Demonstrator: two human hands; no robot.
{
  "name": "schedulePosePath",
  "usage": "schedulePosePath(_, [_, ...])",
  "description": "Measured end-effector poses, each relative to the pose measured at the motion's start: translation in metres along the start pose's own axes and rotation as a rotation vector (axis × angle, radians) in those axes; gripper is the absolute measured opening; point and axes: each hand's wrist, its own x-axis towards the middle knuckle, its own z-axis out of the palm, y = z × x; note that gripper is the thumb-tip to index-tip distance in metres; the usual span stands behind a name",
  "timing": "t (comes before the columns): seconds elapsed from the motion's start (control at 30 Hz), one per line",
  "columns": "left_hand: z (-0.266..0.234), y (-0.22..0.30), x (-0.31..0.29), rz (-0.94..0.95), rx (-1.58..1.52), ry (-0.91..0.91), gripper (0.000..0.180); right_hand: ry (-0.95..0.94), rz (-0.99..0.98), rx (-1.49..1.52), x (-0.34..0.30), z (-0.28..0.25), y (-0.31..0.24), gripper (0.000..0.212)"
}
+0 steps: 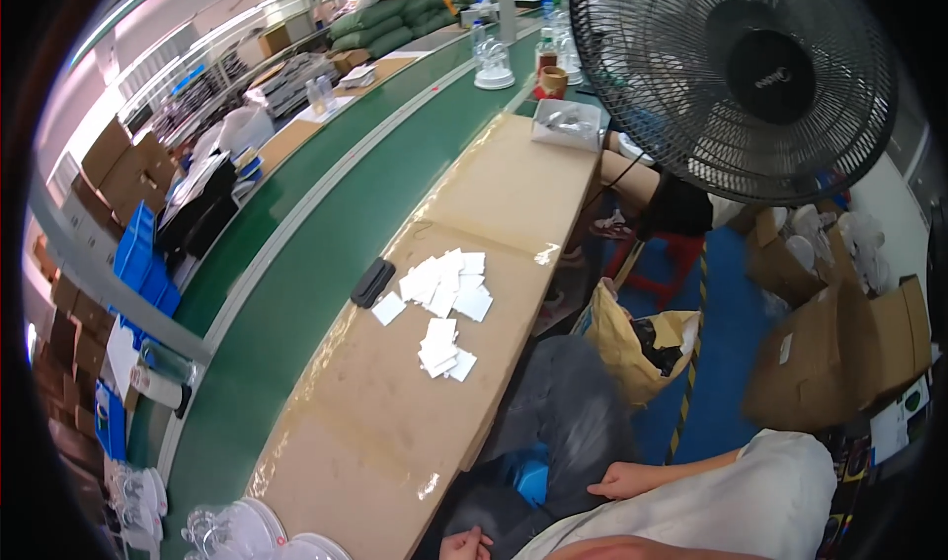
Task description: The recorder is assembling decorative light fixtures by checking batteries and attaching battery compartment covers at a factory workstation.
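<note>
Two hands rest idle near the lap: left hand (pixel 465 542) loosely curled, right hand (pixel 622 481) open and flat on the thigh, both holding nothing. White paper cards (pixel 442 308) lie scattered mid cardboard-covered bench (pixel 375 432), beside a black case (pixel 372 281), well apart from the hands.

A single head-worn fisheye view looks down and forward from above a seated person, whose lap and two hands, left hand (pixel 465 542) and right hand (pixel 624 480), sit close at the near lower edge. The long bench (pixel 395 432) runs from near centre away to the far upper middle, with the green conveyor belt (pixel 296 293) along its left. A black fan (pixel 731 76) stands close at the upper right, and straight edges bend toward the dark round rim.
</note>
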Motion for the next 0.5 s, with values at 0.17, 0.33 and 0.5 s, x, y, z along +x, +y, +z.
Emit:
schedulePosePath(0.17, [-0.013,-0.01,0.016,0.082,0.006,0.02,0.044,0.048,-0.013,0.032,-0.007,0.001,-0.004,0.058])
schedulePosePath(0.33, [-0.017,-0.017,0.02,0.104,-0.069,0.05,0.043,-0.015,-0.025,0.051,-0.003,-0.004,0.008,0.058])
schedulePosePath(0.5, [-0.012,-0.019,0.021,0.091,-0.096,0.143,0.043,-0.079,-0.124,0.065,-0.003,-0.006,0.012,0.057])
